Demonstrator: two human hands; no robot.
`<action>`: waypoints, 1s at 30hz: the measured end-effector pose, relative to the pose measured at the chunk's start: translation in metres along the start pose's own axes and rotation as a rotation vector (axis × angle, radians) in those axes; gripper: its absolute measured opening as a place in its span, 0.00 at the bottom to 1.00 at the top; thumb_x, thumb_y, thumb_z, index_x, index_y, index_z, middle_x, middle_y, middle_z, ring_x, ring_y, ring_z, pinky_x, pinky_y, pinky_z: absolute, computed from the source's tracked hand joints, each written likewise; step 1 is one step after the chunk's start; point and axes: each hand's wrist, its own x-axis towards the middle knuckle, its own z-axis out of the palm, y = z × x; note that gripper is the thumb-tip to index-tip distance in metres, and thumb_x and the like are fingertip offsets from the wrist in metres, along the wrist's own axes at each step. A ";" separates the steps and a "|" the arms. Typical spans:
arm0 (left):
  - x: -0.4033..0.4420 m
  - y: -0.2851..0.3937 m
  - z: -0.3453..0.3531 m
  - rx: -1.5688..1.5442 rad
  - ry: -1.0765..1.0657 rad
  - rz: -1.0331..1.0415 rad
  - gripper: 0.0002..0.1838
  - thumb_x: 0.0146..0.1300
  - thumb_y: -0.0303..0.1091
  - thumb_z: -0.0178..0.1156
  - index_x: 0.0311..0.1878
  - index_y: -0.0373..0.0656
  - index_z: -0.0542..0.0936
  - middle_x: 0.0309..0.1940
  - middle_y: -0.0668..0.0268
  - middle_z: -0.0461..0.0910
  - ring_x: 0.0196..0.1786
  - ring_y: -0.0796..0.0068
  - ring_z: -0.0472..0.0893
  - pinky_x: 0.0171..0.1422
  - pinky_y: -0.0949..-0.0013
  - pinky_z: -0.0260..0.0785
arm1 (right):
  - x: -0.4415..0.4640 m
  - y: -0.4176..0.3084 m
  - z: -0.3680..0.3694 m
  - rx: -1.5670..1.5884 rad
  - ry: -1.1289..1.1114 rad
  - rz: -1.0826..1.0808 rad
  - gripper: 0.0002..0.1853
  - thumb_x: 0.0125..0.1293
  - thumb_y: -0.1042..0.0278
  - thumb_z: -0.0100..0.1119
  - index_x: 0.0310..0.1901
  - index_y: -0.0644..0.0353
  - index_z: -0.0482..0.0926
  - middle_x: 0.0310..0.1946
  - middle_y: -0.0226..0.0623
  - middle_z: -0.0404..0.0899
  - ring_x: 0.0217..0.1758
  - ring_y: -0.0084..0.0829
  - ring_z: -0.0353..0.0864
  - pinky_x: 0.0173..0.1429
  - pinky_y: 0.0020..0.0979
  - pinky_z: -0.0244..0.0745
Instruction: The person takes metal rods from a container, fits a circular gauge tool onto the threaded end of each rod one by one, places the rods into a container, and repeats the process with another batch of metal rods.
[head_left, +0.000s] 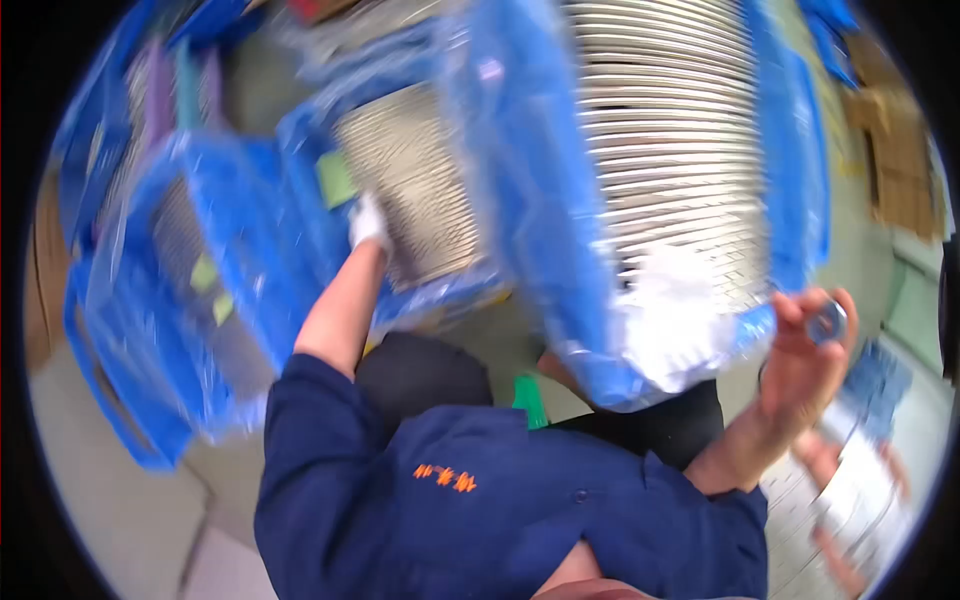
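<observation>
My left hand, in a white glove, reaches into a blue plastic-lined bin. It lies at the left edge of closely packed metal pieces, below a light green slip of paper. Blur hides its fingers, so a grip cannot be made out. Raised at the right, my bare right hand pinches a small shiny metal ring. Left of that hand, a crumpled white glove or cloth rests on the near end of a large lined bin with rows of metal pieces.
Another blue bin with packed pieces and green slips stands at the left. Another person's hand appears at the lower right beside something white. Cardboard boxes stand at the far right. A black round seat is near my left side.
</observation>
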 end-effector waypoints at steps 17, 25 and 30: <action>-0.230 0.280 0.074 0.150 -0.268 1.447 0.22 0.62 0.31 0.54 0.59 0.33 0.69 0.55 0.56 0.73 0.55 0.66 0.75 0.60 0.68 0.65 | -0.014 -0.028 0.013 0.200 0.075 -0.121 0.21 0.59 0.72 0.60 0.54 0.64 0.70 0.43 0.41 0.77 0.43 0.30 0.77 0.53 0.32 0.71; -0.241 0.271 0.187 1.431 -0.060 1.545 0.26 0.57 0.42 0.56 0.57 0.37 0.69 0.55 0.53 0.71 0.57 0.54 0.71 0.62 0.63 0.63 | -0.025 -0.040 -0.011 0.286 0.089 -0.156 0.18 0.61 0.76 0.58 0.53 0.64 0.71 0.42 0.38 0.77 0.43 0.27 0.77 0.53 0.29 0.71; -0.245 0.265 0.208 1.532 0.085 1.514 0.19 0.55 0.38 0.56 0.48 0.37 0.73 0.49 0.52 0.74 0.53 0.55 0.74 0.57 0.60 0.67 | -0.033 -0.047 -0.028 0.342 0.089 -0.166 0.18 0.61 0.77 0.58 0.53 0.63 0.71 0.42 0.37 0.77 0.43 0.25 0.77 0.52 0.27 0.71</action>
